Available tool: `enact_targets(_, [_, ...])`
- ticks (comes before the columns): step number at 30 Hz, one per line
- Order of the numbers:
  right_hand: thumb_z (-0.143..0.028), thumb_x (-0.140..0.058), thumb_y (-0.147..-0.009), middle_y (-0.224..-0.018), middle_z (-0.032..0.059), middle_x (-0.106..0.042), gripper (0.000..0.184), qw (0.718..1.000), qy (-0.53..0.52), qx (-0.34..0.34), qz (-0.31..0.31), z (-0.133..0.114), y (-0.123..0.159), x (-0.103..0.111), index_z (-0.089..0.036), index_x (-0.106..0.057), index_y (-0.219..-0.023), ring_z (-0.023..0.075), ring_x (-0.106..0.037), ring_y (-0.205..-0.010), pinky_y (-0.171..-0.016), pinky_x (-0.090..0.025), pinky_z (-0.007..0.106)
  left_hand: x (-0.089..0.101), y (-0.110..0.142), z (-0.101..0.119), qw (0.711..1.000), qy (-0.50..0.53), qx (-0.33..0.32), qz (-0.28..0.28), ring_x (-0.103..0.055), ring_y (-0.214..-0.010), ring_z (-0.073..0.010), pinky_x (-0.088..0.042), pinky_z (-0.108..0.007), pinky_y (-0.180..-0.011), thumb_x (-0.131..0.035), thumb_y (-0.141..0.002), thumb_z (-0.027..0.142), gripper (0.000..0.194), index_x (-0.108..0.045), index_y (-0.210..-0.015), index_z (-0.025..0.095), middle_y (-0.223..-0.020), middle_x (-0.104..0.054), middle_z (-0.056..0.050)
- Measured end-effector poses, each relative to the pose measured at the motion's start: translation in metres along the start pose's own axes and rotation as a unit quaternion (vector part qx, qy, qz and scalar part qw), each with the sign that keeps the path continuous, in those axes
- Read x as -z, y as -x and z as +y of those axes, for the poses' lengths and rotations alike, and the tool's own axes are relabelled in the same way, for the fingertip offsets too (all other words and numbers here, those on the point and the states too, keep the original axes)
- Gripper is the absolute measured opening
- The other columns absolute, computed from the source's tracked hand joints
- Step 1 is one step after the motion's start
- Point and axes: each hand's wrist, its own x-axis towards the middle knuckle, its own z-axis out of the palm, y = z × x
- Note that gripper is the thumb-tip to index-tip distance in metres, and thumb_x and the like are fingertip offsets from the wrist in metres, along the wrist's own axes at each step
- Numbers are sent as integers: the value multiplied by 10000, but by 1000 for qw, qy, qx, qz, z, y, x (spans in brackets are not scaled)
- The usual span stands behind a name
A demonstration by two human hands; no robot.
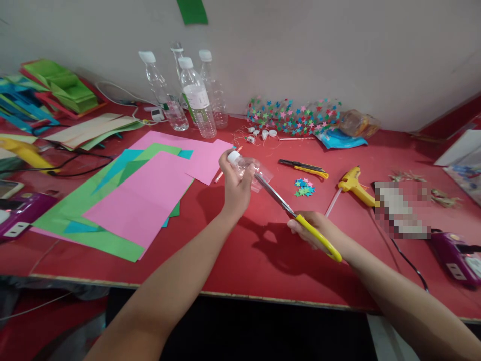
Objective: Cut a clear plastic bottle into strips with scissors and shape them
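Observation:
My left hand grips the top part of a clear plastic bottle with a white cap, held above the red table. In my right hand are scissors with yellow handles. Their metal blades point up and left, with the tips against or very near the bottle piece by my left thumb; whether they bite into the plastic I cannot tell. A yellow box cutter and a small pile of star cutouts lie just beyond the scissors.
Pink, green and blue paper sheets cover the left side. Several capped bottles stand by the wall beside a star-covered plastic tube. At right lie a yellow glue gun and a purple power box with cords.

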Motion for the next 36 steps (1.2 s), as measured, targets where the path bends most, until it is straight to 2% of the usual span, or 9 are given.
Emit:
enact_targets(6, [-606, -590, -831, -505, -62, -368, 458, 1000, -13, -6, 21, 7, -3, -5, -213, -450, -641, 76, -361, -407, -382, -251, 221, 2, -2, -3, 1000, 5, -1, 3, -634, -977, -180, -478, -379, -944, -605, -877, 346, 436, -317, -1195, 270, -962, -604, -29])
enact_targets(10, [-616, -573, -835, -500, -67, -368, 456, 999, -19, -21, 18, 8, -4, -6, -213, -452, -660, 78, -371, -391, -380, -272, 223, 3, -5, -4, 1000, 10, -7, -8, -627, -984, -186, -474, -374, -936, -615, -869, 384, 451, -312, -1186, 277, -951, -598, -26])
enact_targets(15, [-628, -550, -841, -541, -45, -455, 448, 1000, -1, 6, 13, 3, -1, -3, -213, -477, -692, 92, -414, -446, -419, -310, 229, 3, -4, -3, 999, 13, -15, -44, -617, -929, -192, -477, -391, -933, -651, -816, 526, 545, -334, -1176, 268, -959, -584, -42])
enact_targets(18, [-635, -511, -856, -534, -46, -443, 451, 1000, -3, 16, 21, 2, 0, -4, -214, -490, -697, 93, -401, -448, -424, -301, 230, 1, -2, -3, 998, 15, -19, -59, -617, -922, -203, -477, -417, -947, -649, -790, 592, 596, -336, -1186, 275, -955, -581, -44])
enact_targets(22, [-622, -494, -872, -520, -53, -404, 456, 999, -16, 13, 28, 4, -1, -7, -218, -458, -664, 84, -366, -430, -412, -265, 226, 1, -1, -4, 998, 2, -28, -57, -609, -947, -208, -458, -427, -977, -653, -798, 573, 586, -329, -1192, 285, -973, -575, -46])
enact_targets(27, [-583, -565, -848, -502, -63, -358, 444, 999, -15, 4, 30, 4, 0, -9, -221, -420, -635, 78, -337, -415, -402, -239, 223, 1, -3, -3, 998, 21, -19, -63, -597, -911, -206, -462, -408, -933, -658, -765, 623, 638, -331, -1181, 267, -933, -570, -44])
enact_targets(31, [-628, -495, -871, -505, -61, -391, 456, 999, -34, 6, 20, 5, 0, -8, -213, -476, -683, 79, -360, -410, -404, -274, 226, 0, -2, 0, 997, 32, 4, -63, -600, -901, -207, -464, -406, -926, -678, -745, 613, 640, -340, -1165, 269, -928, -570, -41])
enact_targets(36, [-659, -455, -881, -511, -70, -411, 476, 998, -67, -12, 2, 9, -1, -9, -203, -511, -754, 77, -382, -404, -414, -315, 225, 0, 1, -1, 994, 41, 17, -103, -607, -904, -203, -489, -397, -890, -682, -782, 497, 588, -331, -1192, 263, -971, -590, -61])
